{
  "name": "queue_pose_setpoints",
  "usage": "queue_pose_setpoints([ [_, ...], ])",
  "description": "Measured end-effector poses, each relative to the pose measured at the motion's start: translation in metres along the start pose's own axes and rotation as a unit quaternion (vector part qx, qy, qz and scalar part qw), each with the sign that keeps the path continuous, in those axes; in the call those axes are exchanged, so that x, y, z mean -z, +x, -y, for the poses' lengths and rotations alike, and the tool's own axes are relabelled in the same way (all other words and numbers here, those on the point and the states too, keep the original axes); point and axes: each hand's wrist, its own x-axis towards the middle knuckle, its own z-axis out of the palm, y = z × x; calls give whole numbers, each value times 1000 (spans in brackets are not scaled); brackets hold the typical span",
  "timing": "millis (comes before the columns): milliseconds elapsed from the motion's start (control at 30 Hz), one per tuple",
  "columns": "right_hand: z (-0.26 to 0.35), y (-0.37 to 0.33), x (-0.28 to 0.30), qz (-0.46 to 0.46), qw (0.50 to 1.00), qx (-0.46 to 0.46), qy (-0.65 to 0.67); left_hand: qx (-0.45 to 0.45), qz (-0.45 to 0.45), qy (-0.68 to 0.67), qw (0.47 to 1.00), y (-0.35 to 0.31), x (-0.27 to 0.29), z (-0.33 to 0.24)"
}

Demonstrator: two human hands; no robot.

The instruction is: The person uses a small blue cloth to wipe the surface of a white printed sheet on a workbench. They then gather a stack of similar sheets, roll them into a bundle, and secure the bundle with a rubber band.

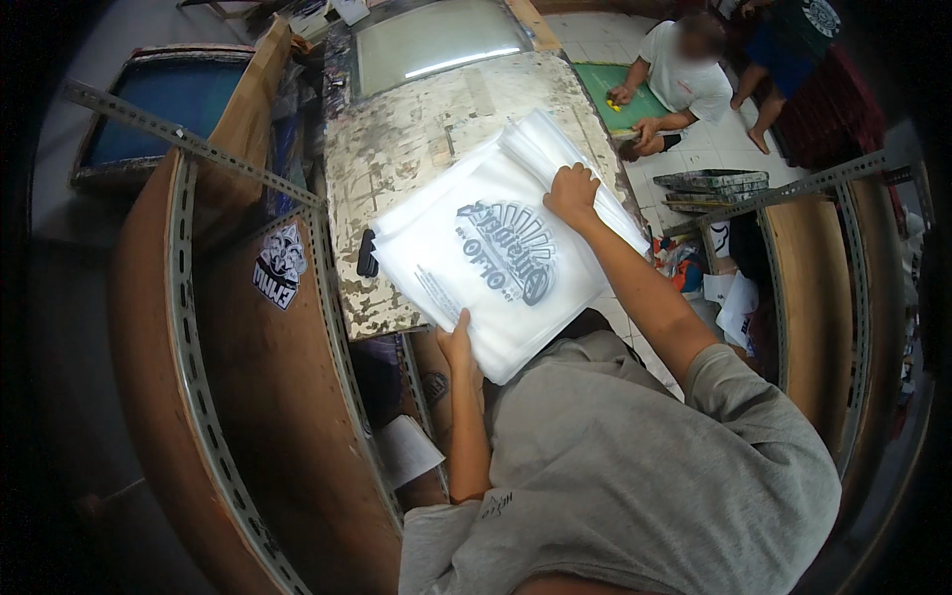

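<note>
Holding a thick stack of translucent white plastic bags with a dark blue printed emblem [496,263], I kept it flat on the paint-flecked, worn white worktable [397,149]. My left hand [458,344] gripped the stack's near edge, thumb on top and fingers curled beneath. My right hand [572,193] pressed on the far upper corner, fingers bent onto the top sheet; whether they pinched it I could not tell. The stack overhung the table's near edge toward my grey shirt. A small black object [368,254] lay just beside the stack's left edge. Slotted grey metal shelf rails [183,288] with brown boards stood to my left. Another person in a white shirt [684,74] crouched over a green mat [635,99] on the tiled floor.
</note>
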Motion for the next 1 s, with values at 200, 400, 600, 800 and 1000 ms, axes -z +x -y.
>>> queue_pose_setpoints([
  [200, 5, 5, 28, 94, 994, 31, 51, 4, 20, -18, 1000, 5, 9, 6],
  [400, 53, -21, 150, 103, 960, 245, 85, 0, -8, 173, 985, -11, 0, -15],
  [600, 195, -76, 317, 71, 838, 538, 56, -28, 37, -120, 992, -32, 15, -43],
  [800, 179, -142, 459, 79, 845, 528, 9, -144, 295, -300, 896, 72, -87, -113],
  [1000, 157, -143, 470, 44, 869, 493, 17, -220, 350, -294, 862, 72, -95, -228],
])
